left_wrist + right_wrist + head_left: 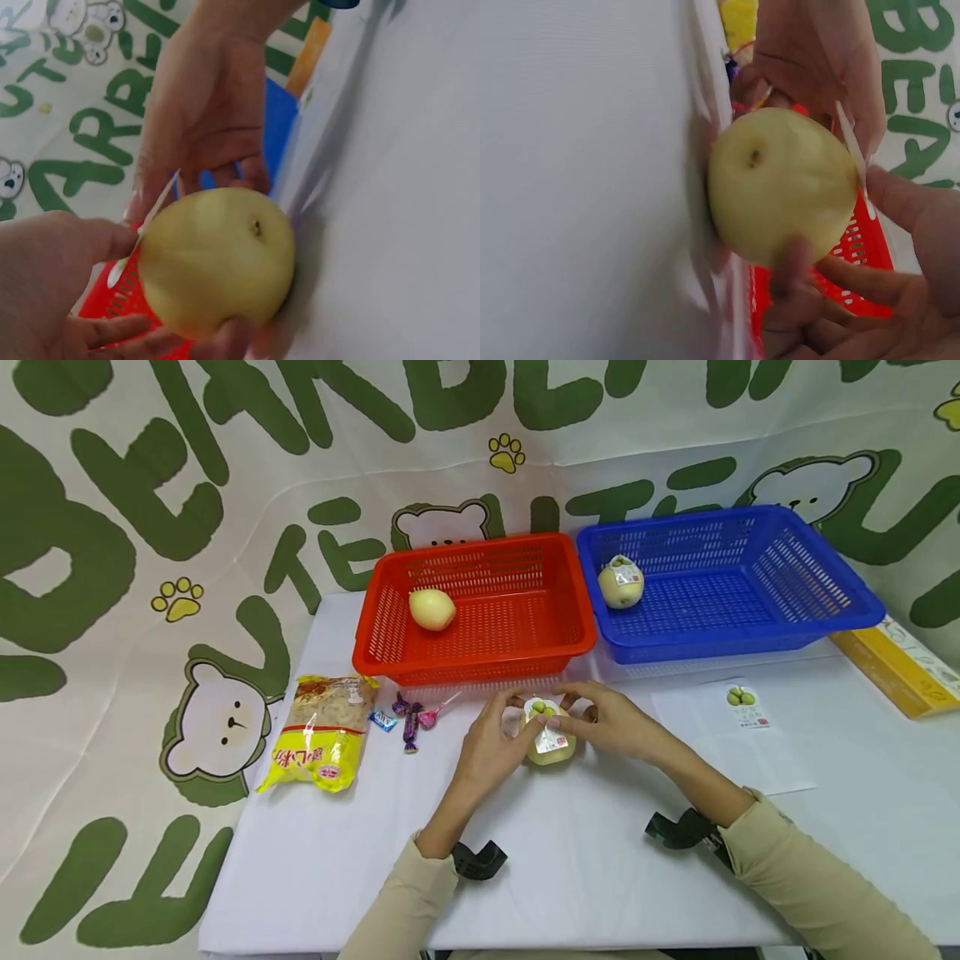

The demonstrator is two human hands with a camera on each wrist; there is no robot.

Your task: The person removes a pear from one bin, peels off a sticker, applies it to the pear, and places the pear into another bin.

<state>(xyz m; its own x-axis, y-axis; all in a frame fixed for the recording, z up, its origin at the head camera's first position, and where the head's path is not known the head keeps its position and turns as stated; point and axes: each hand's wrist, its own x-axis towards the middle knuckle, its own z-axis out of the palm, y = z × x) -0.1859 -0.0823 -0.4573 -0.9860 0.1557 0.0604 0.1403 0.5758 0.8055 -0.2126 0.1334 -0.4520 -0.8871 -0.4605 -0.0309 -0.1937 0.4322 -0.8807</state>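
On the white table in front of me, both hands hold a pale yellow pear [551, 757] between them. My left hand [487, 745] curls round its left side and my right hand [622, 725] round its right. A white label [551, 741] with green fruit printed on it lies on the pear, with both thumbs on it. In the left wrist view, one edge of the label stands off the skin of the pear [217, 255]. Fingertips support the pear from beneath in the right wrist view, where its small dark stem end [756, 157] shows.
A red basket [480, 666] with one unlabelled pear [432, 609] stands behind my hands. Right of it, a blue basket [720, 647] holds a labelled pear [621, 589]. Candies [411, 727] and a yellow food bag [318, 735] lie left, a label sheet [738, 743] and orange box [900, 668] right.
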